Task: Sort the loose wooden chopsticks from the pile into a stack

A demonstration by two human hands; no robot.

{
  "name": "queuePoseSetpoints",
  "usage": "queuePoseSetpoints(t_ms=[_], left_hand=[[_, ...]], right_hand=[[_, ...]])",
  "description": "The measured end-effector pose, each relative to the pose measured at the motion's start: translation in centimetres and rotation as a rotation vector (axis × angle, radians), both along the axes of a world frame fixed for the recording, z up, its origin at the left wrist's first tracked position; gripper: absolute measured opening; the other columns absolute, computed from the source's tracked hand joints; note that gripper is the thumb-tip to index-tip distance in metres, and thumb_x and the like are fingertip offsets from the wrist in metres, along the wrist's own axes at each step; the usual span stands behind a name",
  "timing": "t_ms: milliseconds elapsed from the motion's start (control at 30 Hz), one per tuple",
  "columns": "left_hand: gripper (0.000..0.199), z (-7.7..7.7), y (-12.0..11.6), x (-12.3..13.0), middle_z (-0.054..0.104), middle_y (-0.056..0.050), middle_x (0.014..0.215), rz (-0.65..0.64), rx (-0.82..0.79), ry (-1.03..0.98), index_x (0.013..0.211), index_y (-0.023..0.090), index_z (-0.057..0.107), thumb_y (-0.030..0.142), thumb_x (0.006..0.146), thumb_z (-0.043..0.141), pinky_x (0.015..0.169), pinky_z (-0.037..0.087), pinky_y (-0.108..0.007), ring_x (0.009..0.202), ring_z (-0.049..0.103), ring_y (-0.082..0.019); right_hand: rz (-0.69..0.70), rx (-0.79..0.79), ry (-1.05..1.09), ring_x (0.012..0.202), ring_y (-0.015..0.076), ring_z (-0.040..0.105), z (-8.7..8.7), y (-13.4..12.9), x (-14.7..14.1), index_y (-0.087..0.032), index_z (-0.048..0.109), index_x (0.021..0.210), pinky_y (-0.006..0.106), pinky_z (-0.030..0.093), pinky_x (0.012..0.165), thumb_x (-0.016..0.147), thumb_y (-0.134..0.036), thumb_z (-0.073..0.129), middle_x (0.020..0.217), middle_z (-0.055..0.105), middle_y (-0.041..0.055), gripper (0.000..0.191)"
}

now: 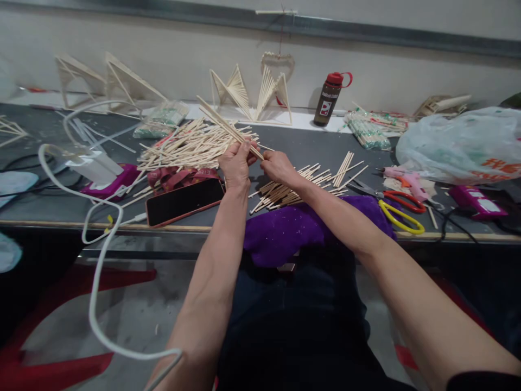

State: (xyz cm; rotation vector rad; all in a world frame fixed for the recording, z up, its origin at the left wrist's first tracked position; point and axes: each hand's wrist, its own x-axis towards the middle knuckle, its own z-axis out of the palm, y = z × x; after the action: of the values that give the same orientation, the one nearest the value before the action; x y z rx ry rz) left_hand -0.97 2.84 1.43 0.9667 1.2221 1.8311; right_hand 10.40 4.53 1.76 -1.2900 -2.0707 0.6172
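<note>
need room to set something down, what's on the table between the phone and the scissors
In the head view, between the phone and the scissors lie a pile of sticks and a purple cloth draped over the table edge.

**Crowded bench, narrow gaps around the hands**

A large heap of pale wooden sticks (191,145) is blocking the way to the left of the left hand (235,163), and a black smartphone in a red case (185,201) is lying just below it. A smaller spread of sticks (301,184) is sitting under the right hand (279,165). Yellow and red scissors (396,209) are crowding the right. Bare dark tabletop (301,146) is lying open behind the hands, towards the brown bottle with a red cap (330,99).
</note>
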Motion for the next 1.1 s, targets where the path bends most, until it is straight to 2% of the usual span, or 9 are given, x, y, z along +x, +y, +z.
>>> queuePoseSetpoints(t_ms=[100, 233, 367, 533, 700, 900, 1100], left_hand=[[0.018, 0.2, 0.0, -0.4, 0.073, -0.002, 0.087, 0.01, 0.012, -0.065, 0.09, 0.02, 0.069, 0.035, 0.082, 0.064, 0.063, 0.055, -0.021, 0.082, 0.07, -0.015], [0.012, 0.1, 0.3, -1.2, 0.073, -0.002, 0.085, 0.002, -0.007, -0.219, 0.086, 0.021, 0.069, 0.031, 0.081, 0.065, 0.062, 0.055, -0.02, 0.079, 0.07, -0.014], [0.008, 0.0, 0.5, -1.5, 0.073, -0.001, 0.078, -0.012, -0.003, -0.368, 0.084, 0.021, 0.069, 0.026, 0.08, 0.066, 0.061, 0.055, -0.021, 0.072, 0.07, -0.013], [0.004, -0.1, 0.5, -1.5, 0.072, -0.001, 0.076, -0.04, -0.011, -0.415, 0.082, 0.022, 0.069, 0.024, 0.079, 0.066, 0.06, 0.055, -0.02, 0.072, 0.069, -0.013], [0.006, -0.1, 0.5, -1.4, 0.073, -0.002, 0.077, -0.072, -0.018, -0.432, 0.084, 0.021, 0.069, 0.025, 0.079, 0.067, 0.061, 0.056, -0.021, 0.072, 0.07, -0.014], [0.004, -0.5, 0.9, -1.6, 0.073, -0.002, 0.076, -0.084, -0.033, -0.486, 0.082, 0.021, 0.069, 0.023, 0.079, 0.066, 0.064, 0.056, -0.022, 0.074, 0.07, -0.014], [0.005, -0.6, 0.9, -1.7, 0.072, -0.002, 0.078, -0.093, -0.018, -0.473, 0.077, 0.021, 0.067, 0.022, 0.08, 0.065, 0.064, 0.056, -0.022, 0.073, 0.07, -0.013]], right_hand=[[0.025, -0.065, 0.084, 0.056, 0.0132, 0.058, 0.0, -0.1, 0.5, -0.016, 0.061, 0.064, 0.021, 0.044, 0.055, 0.075, -0.011, 0.047, 0.062, 0.062, 0.0027, 0.018], [0.039, -0.316, 0.314, 0.042, 0.0073, 0.052, 0.5, -0.2, 1.0, -0.013, 0.065, 0.078, 0.017, 0.038, 0.041, 0.076, -0.006, 0.048, 0.065, 0.064, 0.0013, 0.019], [0.109, -0.501, 0.475, 0.043, 0.0052, 0.053, 1.0, -0.4, 1.4, -0.011, 0.065, 0.087, 0.015, 0.035, 0.037, 0.08, -0.007, 0.053, 0.068, 0.067, 0.0023, 0.014], [0.208, -0.628, 0.563, 0.051, 0.005, 0.058, 1.1, -0.5, 1.7, -0.011, 0.065, 0.089, 0.013, 0.037, 0.038, 0.082, -0.01, 0.056, 0.074, 0.07, 0.0038, 0.011], [0.311, -0.677, 0.661, 0.05, 0.0043, 0.057, 0.9, -0.3, 2.0, -0.012, 0.065, 0.084, 0.013, 0.039, 0.039, 0.085, -0.018, 0.061, 0.073, 0.069, 0.0024, 0.007], [0.282, -0.656, 0.7, 0.045, 0.0027, 0.053, 0.9, -0.4, 2.1, -0.012, 0.06, 0.077, 0.012, 0.035, 0.037, 0.081, -0.02, 0.067, 0.062, 0.065, -0.0021, 0.011], [0.302, -0.572, 0.678, 0.047, 0.0039, 0.055, 0.9, -0.6, 2.0, -0.012, 0.06, 0.078, 0.012, 0.036, 0.037, 0.079, -0.013, 0.064, 0.065, 0.066, -0.0014, 0.004]])
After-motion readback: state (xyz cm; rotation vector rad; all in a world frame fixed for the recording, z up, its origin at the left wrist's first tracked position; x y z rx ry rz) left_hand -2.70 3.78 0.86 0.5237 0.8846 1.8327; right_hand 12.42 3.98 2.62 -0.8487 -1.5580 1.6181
